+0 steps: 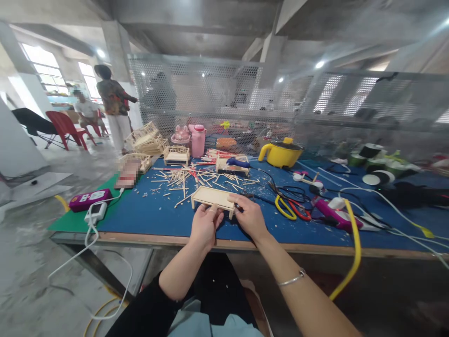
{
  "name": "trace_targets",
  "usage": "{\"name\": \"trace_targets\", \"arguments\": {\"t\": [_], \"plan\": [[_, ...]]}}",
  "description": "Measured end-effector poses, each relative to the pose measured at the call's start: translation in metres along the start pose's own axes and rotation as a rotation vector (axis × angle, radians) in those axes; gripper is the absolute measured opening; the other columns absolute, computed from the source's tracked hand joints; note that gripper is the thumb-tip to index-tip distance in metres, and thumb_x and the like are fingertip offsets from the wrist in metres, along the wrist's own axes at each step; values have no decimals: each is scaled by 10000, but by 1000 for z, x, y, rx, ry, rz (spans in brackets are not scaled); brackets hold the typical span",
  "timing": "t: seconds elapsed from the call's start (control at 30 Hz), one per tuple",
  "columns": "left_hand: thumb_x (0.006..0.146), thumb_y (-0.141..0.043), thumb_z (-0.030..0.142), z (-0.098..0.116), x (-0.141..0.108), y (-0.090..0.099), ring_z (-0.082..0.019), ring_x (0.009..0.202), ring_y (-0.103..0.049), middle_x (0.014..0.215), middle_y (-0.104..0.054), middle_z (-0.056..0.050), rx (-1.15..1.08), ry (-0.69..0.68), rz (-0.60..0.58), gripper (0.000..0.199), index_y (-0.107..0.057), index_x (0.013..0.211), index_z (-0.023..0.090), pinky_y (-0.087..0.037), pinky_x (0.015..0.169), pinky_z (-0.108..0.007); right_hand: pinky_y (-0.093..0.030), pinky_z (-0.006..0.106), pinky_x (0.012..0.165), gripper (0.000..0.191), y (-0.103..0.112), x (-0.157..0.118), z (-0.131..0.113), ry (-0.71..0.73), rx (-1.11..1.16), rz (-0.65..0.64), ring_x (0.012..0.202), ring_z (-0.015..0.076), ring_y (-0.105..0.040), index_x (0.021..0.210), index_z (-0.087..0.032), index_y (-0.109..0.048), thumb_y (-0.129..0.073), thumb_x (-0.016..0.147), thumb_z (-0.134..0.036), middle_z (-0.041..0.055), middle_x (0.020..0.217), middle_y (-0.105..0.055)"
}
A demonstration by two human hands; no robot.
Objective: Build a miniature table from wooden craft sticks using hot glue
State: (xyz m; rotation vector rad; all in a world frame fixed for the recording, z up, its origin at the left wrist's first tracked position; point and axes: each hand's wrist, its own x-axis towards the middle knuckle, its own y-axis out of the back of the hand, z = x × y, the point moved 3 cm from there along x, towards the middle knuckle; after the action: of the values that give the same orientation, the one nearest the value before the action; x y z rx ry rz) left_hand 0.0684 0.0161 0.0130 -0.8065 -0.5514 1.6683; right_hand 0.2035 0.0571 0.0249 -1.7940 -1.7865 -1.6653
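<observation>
A small wooden bench-like piece (213, 197), with a flat pale top and short legs, is held over the blue tabletop near its front edge. My left hand (205, 227) grips its front side from below, fingers closed round the edge. At its right end, my right hand (249, 216) pinches the corner, with fingertips on the top. Thin wooden sticks (184, 180) lie scattered behind the piece. A blue glue gun (238, 163) rests by another small wooden frame (224, 167) farther back.
Finished-looking wooden pieces (147, 140) are stacked at the back left. Yellow-handled scissors (285, 208) and cables lie to the right, below a yellow pot (282, 154). A phone (128, 174) and purple case (89, 200) are left. Two people are beyond the table.
</observation>
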Motion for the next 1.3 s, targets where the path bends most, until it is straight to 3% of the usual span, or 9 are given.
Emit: {"name": "trace_targets", "arguments": {"t": [0.27,0.53,0.67,0.77,0.87,0.97,1.13,1.3], "plan": [[895,-512,101,5,-1,2,-45,606,-633,767,-655,-27,-34,-4,84,50,-531,921,140,-523,612,-149,-508,359,919,317,1,1,-1,-13,-26,9,1037,214,-647,1008,-204,-711,-500,783,-129,78,1089,-704],[900,-513,132,6,-2,2,-58,642,-641,798,-658,-44,-38,16,77,40,-551,913,134,-530,621,-157,-498,377,924,321,1,1,1,-37,12,-9,1032,217,-646,981,-216,-719,-497,767,-126,76,1091,-703],[846,-607,187,7,-29,21,-118,776,-673,942,-676,-90,78,93,39,197,-544,1028,144,-550,673,-209,-493,363,916,321,4,1,7,-125,59,42,1006,211,-650,984,-220,-711,-483,774,-135,60,1059,-711],[804,-659,318,19,-40,40,-119,708,-644,871,-669,-64,291,-64,-96,326,-552,1062,150,-543,627,-230,-514,337,854,305,4,1,12,-204,115,52,939,205,-667,978,-227,-708,-509,759,-150,38,1006,-723],[757,-676,429,45,-31,59,-104,687,-601,755,-611,3,458,-409,41,388,-561,1027,176,-517,626,-216,-520,329,826,298,2,2,16,-245,145,55,895,203,-675,960,-235,-712,-525,741,-159,23,974,-732],[737,-671,470,65,-10,66,-130,812,-609,840,-608,-4,554,-562,128,450,-544,1073,198,-508,694,-239,-518,330,833,302,1,1,17,-252,154,58,903,202,-676,953,-238,-713,-520,735,-160,18,984,-733],[771,-594,544,73,20,62,-179,931,-626,937,-671,-52,635,-378,4,535,-505,1177,208,-501,766,-306,-490,351,916,306,0,4,21,-223,183,42,996,201,-659,964,-238,-713,-515,743,-164,23,1058,-718],[794,-584,503,74,28,55,-153,886,-628,947,-678,-46,755,-354,-53,467,-547,1153,207,-479,730,-257,-466,367,969,271,-2,23,30,-126,204,-76,1075,202,-633,942,-225,-718,-555,736,-160,43,1115,-700]]}}
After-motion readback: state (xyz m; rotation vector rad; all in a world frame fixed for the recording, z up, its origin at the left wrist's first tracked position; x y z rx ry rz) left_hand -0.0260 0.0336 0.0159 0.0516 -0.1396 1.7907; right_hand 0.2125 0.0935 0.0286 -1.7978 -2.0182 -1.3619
